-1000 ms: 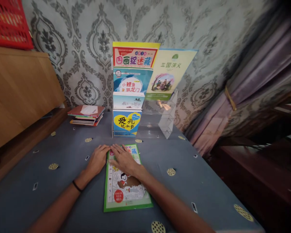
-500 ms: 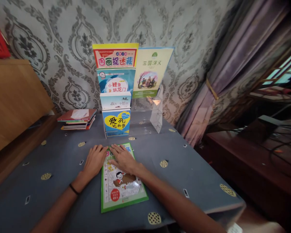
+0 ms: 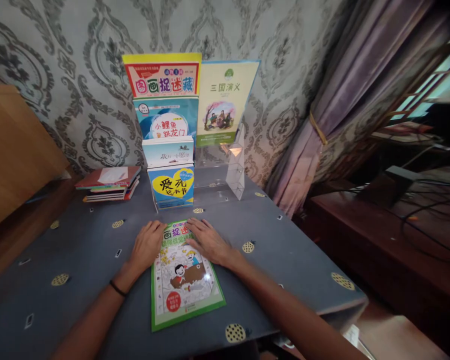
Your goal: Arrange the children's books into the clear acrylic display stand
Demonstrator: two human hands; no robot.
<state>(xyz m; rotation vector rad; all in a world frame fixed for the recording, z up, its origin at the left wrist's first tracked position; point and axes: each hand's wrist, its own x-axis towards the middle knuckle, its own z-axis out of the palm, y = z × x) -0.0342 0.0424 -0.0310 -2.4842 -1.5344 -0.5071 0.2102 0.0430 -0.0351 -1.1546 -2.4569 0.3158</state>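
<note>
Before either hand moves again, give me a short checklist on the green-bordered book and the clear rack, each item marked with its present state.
1. Green-bordered picture book lies flat on the grey-blue tablecloth: ok.
2. Left hand rests open at the book's upper left edge: ok.
3. Right hand rests open at its upper right corner: ok.
4. Book gripped by a hand: not ok, both lie flat.
5. Clear acrylic display rack has free tiers on its right side: ok.
6. Book's far edge clear of the rack's base: ok.

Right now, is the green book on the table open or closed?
Closed: the green book lies flat, front cover up, under the left hand and right hand.
</note>
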